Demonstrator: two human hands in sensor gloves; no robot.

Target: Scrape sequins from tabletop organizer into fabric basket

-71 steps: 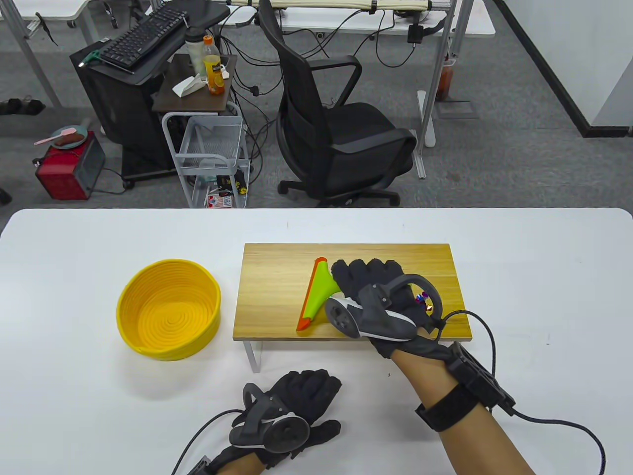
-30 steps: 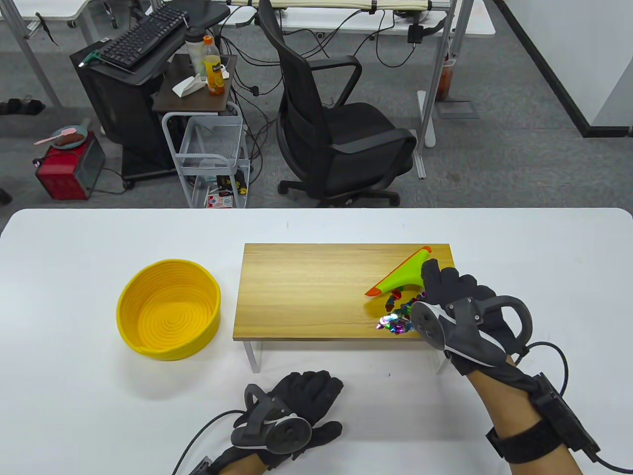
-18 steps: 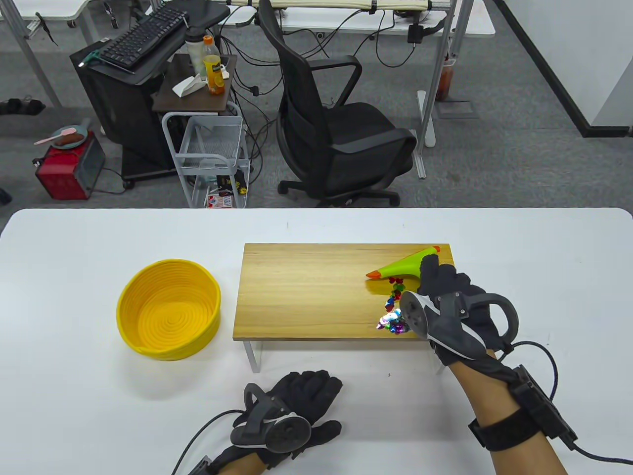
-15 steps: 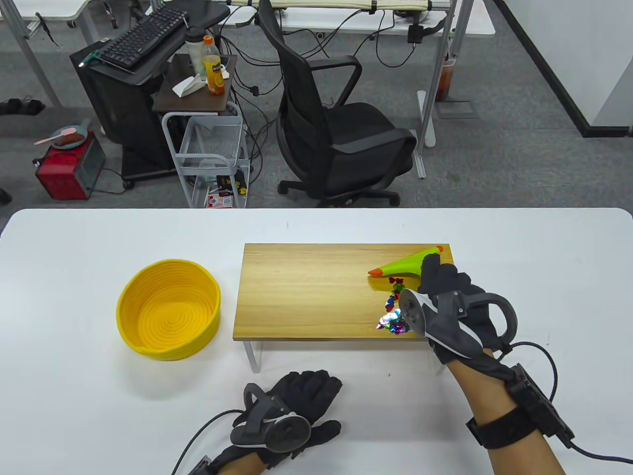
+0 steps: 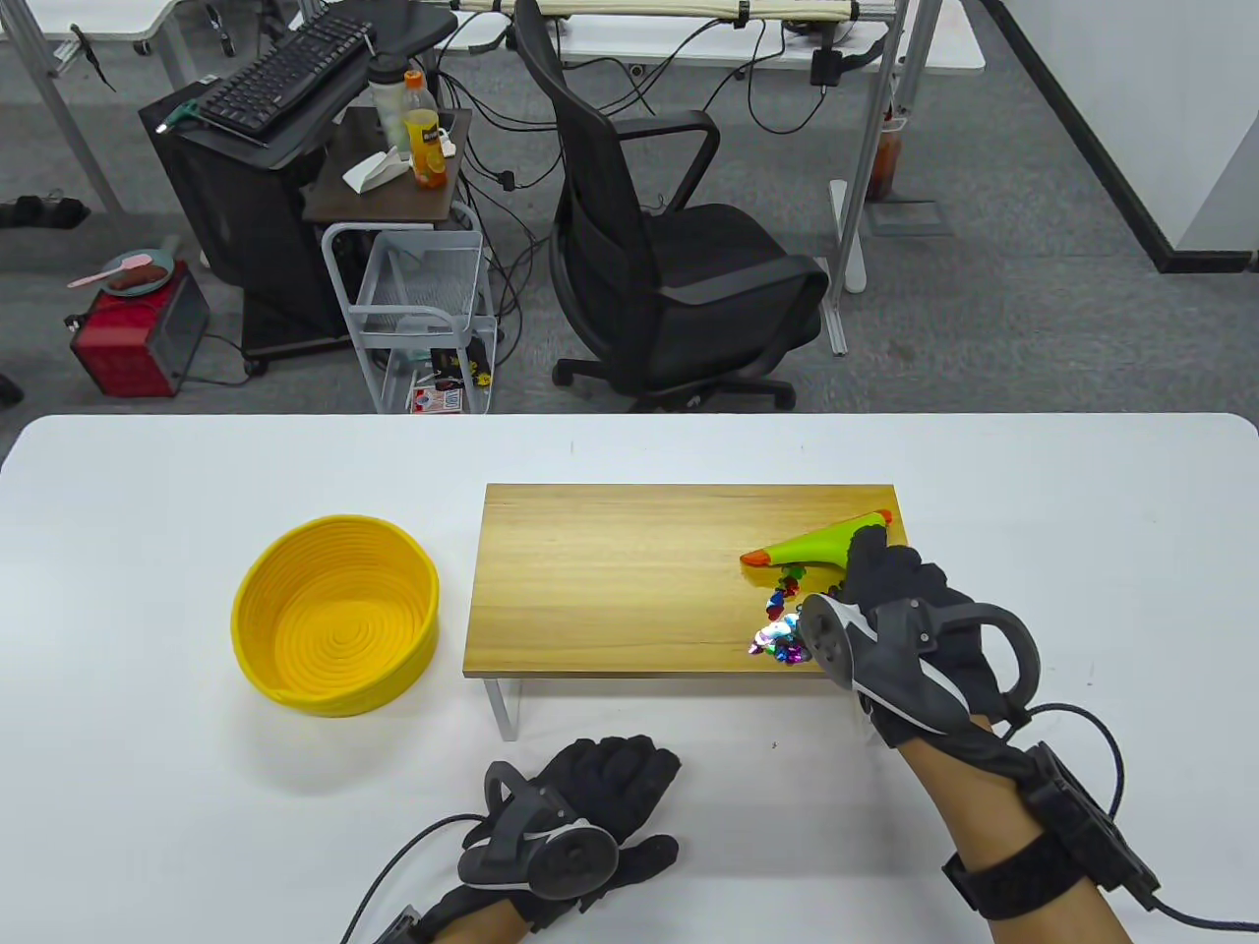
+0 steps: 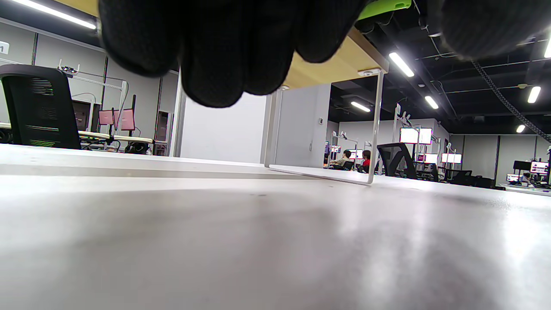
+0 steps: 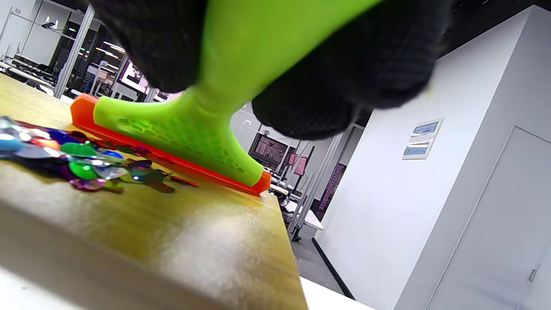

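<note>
A wooden organizer shelf [image 5: 629,580] stands on the white table. A pile of coloured sequins [image 5: 782,619] lies near its front right corner; it also shows in the right wrist view [image 7: 73,159]. My right hand [image 5: 900,610] grips the handle of a green scraper with an orange blade [image 5: 811,544]; the blade [image 7: 172,159] rests on the shelf just behind the sequins. The yellow fabric basket [image 5: 334,612] sits left of the shelf. My left hand [image 5: 600,796] rests flat on the table in front of the shelf and holds nothing.
The shelf stands on thin metal legs [image 5: 504,708], seen also in the left wrist view [image 6: 374,129]. An office chair [image 5: 669,246] and a wire cart [image 5: 423,315] stand beyond the table's far edge.
My right hand carried the scraper from the shelf's middle to its right end, uncovering the sequins. Over the last half second the blade shifted slightly toward the sequins. The left hand stayed put.
</note>
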